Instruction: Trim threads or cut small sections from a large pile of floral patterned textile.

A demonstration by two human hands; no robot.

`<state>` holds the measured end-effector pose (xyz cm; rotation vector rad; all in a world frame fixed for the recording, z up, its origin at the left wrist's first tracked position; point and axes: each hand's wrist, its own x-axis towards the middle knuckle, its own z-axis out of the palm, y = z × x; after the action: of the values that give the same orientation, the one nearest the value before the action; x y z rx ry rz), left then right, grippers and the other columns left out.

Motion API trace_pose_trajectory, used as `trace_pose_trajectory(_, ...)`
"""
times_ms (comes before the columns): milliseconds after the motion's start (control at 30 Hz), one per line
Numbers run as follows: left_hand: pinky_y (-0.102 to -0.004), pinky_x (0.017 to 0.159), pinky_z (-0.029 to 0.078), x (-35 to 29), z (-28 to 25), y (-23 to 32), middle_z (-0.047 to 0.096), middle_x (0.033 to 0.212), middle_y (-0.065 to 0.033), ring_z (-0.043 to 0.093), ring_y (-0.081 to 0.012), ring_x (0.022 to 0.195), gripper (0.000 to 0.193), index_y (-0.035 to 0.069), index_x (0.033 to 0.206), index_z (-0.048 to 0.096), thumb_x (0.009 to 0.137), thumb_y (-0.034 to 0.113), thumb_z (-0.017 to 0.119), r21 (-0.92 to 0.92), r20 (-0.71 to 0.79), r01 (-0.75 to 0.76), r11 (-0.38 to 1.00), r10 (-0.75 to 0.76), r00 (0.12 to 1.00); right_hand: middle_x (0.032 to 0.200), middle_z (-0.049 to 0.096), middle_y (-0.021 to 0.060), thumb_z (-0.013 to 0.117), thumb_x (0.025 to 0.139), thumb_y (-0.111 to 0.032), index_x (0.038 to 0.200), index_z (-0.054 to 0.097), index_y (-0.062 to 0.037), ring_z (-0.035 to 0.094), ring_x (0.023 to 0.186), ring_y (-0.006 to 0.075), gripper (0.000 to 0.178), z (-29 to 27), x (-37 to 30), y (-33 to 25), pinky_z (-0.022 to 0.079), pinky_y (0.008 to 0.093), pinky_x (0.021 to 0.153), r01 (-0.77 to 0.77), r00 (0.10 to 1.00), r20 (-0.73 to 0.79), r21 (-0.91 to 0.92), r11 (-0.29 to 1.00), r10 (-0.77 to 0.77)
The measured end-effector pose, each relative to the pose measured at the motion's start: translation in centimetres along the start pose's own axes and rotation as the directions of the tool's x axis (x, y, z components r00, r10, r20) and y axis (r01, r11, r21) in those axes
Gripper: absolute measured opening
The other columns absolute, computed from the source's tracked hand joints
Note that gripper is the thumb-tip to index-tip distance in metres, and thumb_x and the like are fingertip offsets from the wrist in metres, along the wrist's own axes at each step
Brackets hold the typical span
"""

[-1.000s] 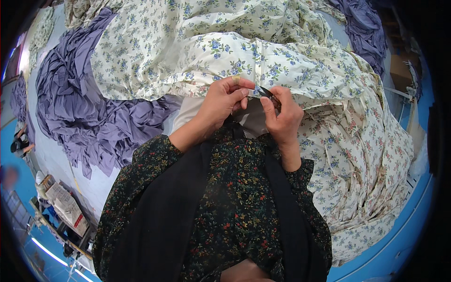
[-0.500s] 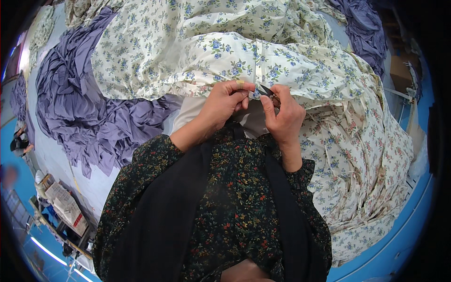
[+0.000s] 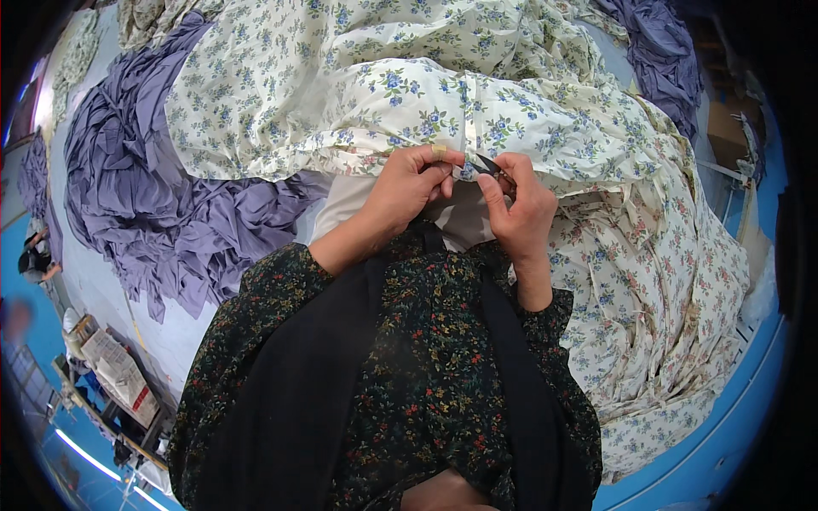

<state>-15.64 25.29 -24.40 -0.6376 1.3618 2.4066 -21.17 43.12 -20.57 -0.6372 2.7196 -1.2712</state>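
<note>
The left hand [image 3: 407, 186] is closed, with its fingers curled and the thumb near the index finger, and it pinches the lower edge of the floral cloth [image 3: 392, 111]; a yellowish band [image 3: 439, 152] is around one finger. The right hand [image 3: 527, 209] is folded around a small dark cutting tool [image 3: 487, 164], whose pointed tip is just beside this edge. The cloth is cream with blue flowers and green leaves, lying in loose folds before the person, with a vertical seam above the fingertips.
</note>
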Motion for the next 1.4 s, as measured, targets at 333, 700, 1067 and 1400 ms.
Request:
trace_pose_trajectory(333, -0.0188, 0.053, 0.038, -0.1, 0.2, 0.2, 0.06, 0.07, -0.0016, 0.05, -0.0056, 0.058, 0.018, 0.0, 0.106, 0.067, 0.095, 0.003, 0.054, 0.058, -0.004, -0.018, 0.998, 0.019, 1.0, 0.072, 0.065, 0.0098, 0.071, 0.086, -0.023, 0.099, 0.06, -0.0064, 0.067, 0.064, 0.0237, 0.023, -0.2, 0.4, -0.7, 0.05, 0.0334, 0.056, 0.121, 0.989, 0.091, -0.019, 0.992, -0.119)
trace_pose_trajectory(700, -0.0185, 0.054, 0.039, -0.3, 0.3, 0.2, 0.06, 0.073, 0.0006, 0.052, -0.0044, 0.061, 0.022, -0.001, 0.111, 0.067, 0.095, 0.001, 0.053, 0.071, 0.005, -0.063, 0.995, 0.063, 0.998, 0.072, 0.066, 0.0092, 0.069, 0.087, -0.025, 0.1, 0.059, -0.0073, 0.069, 0.066, 0.0268, 0.023, -0.1, 0.9, 0.5, 0.05, 0.0345, 0.055, 0.101, 0.994, 0.041, -0.118, 0.988, -0.097)
trace_pose_trajectory(1067, -0.0181, 0.053, 0.038, -0.3, 0.2, -0.2, 0.06, 0.073, 0.0016, 0.052, -0.0034, 0.062, 0.024, 0.002, 0.109, 0.068, 0.093, -0.002, 0.051, 0.135, 0.042, -0.151, 0.979, 0.147, 0.988, 0.067, 0.063, 0.0066, 0.068, 0.088, -0.02, 0.095, 0.061, -0.0082, 0.063, 0.057, 0.0246, 0.016, -0.1, 1.4, 0.3, 0.048, 0.0348, 0.053, 0.092, 0.993, 0.076, -0.06, 0.994, -0.087)
trace_pose_trajectory(1400, -0.0175, 0.054, 0.037, -0.2, 0.0, -0.3, 0.059, 0.071, 0.0013, 0.048, -0.0039, 0.059, 0.026, 0.002, 0.111, 0.068, 0.094, -0.002, 0.049, 0.184, 0.054, -0.142, 0.973, 0.134, 0.989, 0.082, 0.057, 0.0055, 0.066, 0.087, -0.006, 0.094, 0.06, -0.0007, 0.056, 0.072, 0.0121, 0.011, 1.0, 1.8, -0.4, 0.045, 0.0264, 0.063, 0.015, 0.996, 0.084, 0.237, 0.971, -0.036)
